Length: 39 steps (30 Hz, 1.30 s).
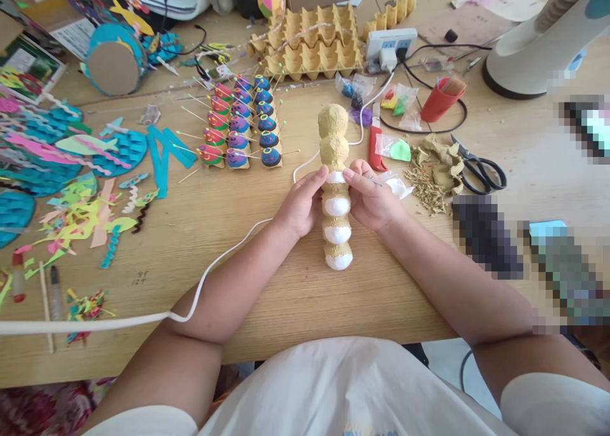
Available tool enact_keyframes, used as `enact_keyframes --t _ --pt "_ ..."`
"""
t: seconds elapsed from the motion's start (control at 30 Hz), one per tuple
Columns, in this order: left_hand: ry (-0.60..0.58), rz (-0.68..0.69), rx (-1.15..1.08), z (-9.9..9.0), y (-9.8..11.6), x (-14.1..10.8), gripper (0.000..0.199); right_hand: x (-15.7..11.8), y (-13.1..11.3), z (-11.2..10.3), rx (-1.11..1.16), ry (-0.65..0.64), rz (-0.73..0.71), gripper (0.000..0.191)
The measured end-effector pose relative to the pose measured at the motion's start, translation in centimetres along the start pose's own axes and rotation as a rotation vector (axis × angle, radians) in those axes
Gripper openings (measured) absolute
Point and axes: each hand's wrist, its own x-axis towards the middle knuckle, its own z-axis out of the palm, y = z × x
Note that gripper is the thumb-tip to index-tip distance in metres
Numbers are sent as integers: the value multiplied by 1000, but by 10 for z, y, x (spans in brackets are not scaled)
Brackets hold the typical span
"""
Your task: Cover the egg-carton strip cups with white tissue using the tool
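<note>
Between my hands an egg-carton strip (333,149) lies lengthwise on the table, its row of cups pointing away from me. White patches, apparently soft clay (337,206), cover the near sides of the lower cups; the two farthest cups are bare. My left hand (301,202) grips the strip's left side, thumb at the edge of the uppermost white patch. On the right side my right hand (375,199) pinches the same cup, its thumb on that white patch. A thin blue-tipped piece (376,183) shows by the right fingers; how it is held I cannot tell.
Painted egg-carton pieces (238,123) with pins stand at back left, before egg trays (312,42). A red-handled knife (376,140), clay bags, scissors (479,166) and carton scraps (431,169) lie right. A white cable (210,267) crosses left, near paper cut-outs (86,217).
</note>
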Motion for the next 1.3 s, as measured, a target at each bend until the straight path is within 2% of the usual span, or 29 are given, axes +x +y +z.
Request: enact_keyframes --t 0.13,0.3,0.5,0.63,0.8,1.0,1.07,1.17,1.23,1.3 --pt "24 6 17 0 0 1 42 1 0 -2 -14 13 -5 67" --pt "31 -1 20 1 1 2 42 2 -1 -3 -24 -30 -5 64" --pt "16 -18 40 -1 -1 2 55 3 0 -4 -39 10 -27 64" --pt "-26 35 55 0 1 1 48 4 0 -6 -46 2 -29 64" --pt "1 -49 -33 5 4 2 45 5 1 -8 -68 -7 -21 61" --pt "70 -35 -32 4 3 5 40 10 -2 -13 -95 46 1 55" --pt "95 -24 -40 4 3 7 42 9 -6 -13 -180 116 -89 51" --pt "153 53 -45 5 5 7 43 3 -12 -10 -451 168 -325 44" --pt "200 129 -30 7 7 7 41 -2 -15 -9 -632 87 -379 45" --pt "244 166 7 9 9 6 42 -5 -16 -10 -747 -43 -351 54"
